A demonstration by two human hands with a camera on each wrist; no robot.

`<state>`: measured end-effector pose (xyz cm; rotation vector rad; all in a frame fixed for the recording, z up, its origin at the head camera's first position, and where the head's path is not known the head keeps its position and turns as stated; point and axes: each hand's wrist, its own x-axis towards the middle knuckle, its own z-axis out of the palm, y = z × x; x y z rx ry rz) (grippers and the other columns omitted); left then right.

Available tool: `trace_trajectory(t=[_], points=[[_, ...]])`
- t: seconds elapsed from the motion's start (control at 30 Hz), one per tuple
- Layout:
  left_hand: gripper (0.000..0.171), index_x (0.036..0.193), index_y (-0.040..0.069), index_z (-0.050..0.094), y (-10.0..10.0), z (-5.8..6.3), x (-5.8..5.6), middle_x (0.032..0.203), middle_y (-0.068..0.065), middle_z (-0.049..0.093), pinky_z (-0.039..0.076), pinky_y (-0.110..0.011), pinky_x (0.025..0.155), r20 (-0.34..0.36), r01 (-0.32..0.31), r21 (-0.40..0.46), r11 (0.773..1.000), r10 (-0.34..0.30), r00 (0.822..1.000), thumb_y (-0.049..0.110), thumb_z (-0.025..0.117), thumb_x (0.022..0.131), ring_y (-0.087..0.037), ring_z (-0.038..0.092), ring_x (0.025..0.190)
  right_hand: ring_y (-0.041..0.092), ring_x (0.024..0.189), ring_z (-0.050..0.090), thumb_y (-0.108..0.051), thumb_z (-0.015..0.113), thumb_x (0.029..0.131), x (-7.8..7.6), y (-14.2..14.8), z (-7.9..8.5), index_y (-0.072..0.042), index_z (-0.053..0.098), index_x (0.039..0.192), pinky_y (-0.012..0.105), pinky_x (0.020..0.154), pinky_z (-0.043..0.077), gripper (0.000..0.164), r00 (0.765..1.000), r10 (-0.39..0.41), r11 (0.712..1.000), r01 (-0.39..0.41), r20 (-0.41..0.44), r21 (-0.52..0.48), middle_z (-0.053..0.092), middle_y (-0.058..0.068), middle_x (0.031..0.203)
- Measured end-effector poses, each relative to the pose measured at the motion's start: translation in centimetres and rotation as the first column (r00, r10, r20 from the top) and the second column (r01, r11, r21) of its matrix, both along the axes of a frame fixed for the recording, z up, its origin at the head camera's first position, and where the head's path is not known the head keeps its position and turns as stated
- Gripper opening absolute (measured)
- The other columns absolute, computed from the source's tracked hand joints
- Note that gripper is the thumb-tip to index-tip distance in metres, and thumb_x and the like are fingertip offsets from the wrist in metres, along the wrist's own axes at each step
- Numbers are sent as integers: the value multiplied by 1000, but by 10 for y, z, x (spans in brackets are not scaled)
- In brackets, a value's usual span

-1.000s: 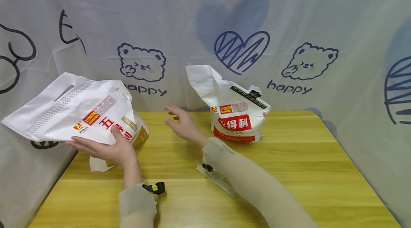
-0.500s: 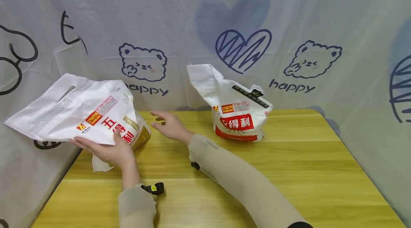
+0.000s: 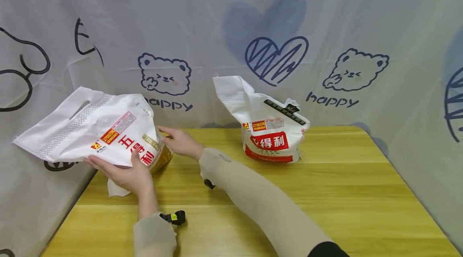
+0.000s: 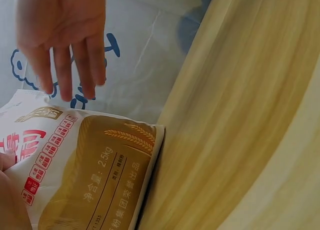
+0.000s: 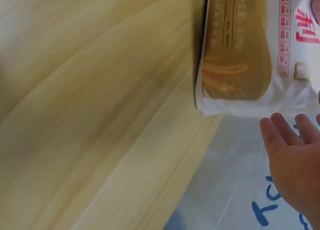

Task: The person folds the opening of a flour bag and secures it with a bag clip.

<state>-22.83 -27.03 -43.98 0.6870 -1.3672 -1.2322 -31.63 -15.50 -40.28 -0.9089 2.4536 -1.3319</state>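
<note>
White, creased bag [image 3: 119,128] is tilted over the worktop [image 3: 343,192]; its rear face is hidden. Along the bag's lower edge the left hand [image 3: 127,174] is spread, fingers extended, thumb laid on print. Beside the bag's far edge the right hand [image 3: 182,143] is held straight-fingered, nothing gripped; contact cannot be told.

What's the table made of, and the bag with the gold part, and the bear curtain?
Table: wood or wood-look laminate, smooth, with long grain streaks.
Bag: probably plastic-type fabric, mostly dull; it creases softly and has a textured band.
Curtain: thin cloth or plastic sheet, dull and wrinkled; I can't tell which.
</note>
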Motion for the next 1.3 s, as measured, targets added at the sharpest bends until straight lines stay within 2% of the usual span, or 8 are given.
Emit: trace_trajectory(t=[0.17,0.33,0.43,0.5,0.63,0.73,1.0,1.3], points=[[104,168,15,15,-3,-3,-1,175,-1,8,8,-13,121,27,0,-22,1000,1,1000,8,81,88,2,7,154,20,129,62,-33,55,108,4,-8,2,-29,33,164,24,93,53,60,999,39,999,-39,20,27,52,10,156],[101,168,20,16,-2,0,2,175,5,10,12,-15,121,83,7,-22,1000,-5,997,11,80,90,3,10,153,20,132,59,-36,55,108,6,-11,-1,-36,36,162,27,101,51,57,999,36,999,-37,38,19,51,7,157],[100,168,21,16,-1,0,2,174,8,10,14,-17,121,104,26,-32,999,-23,994,11,79,91,2,12,153,14,119,63,-36,54,108,7,-10,-3,-36,39,160,23,90,52,54,999,21,1000,-21,27,18,50,3,158],[100,168,22,16,-1,0,1,174,10,10,15,-18,121,111,47,-41,998,-42,993,10,78,91,1,13,153,10,100,63,-35,54,108,7,-9,-4,-34,39,161,21,77,51,54,1000,9,1000,-9,13,17,50,3,158],[100,168,26,15,-2,-2,-1,174,12,9,14,-19,121,135,85,-65,994,-75,988,8,77,91,1,13,153,6,60,47,-33,53,109,6,-7,-6,-31,39,161,21,55,43,54,1000,-16,1000,16,-2,21,52,6,157],[101,168,28,15,-3,-3,-3,174,13,8,17,-21,121,147,112,-78,991,-100,984,6,76,91,1,13,153,5,48,39,-32,53,109,6,-5,-7,-31,40,161,19,48,40,53,999,-42,999,42,8,20,55,8,154],[102,168,27,13,0,-8,-7,175,11,5,22,-30,122,172,185,-127,975,-162,972,8,77,92,-5,14,155,5,46,44,-28,63,105,6,2,-18,-28,46,157,18,46,42,55,992,-123,991,122,-16,-45,59,14,149],[105,168,25,15,2,-10,-13,175,9,8,24,-37,124,226,217,-184,959,-173,959,11,82,89,-8,13,156,6,53,48,-31,67,103,3,11,-20,-24,53,153,19,50,44,52,978,-186,982,183,-96,-38,65,14,141]])
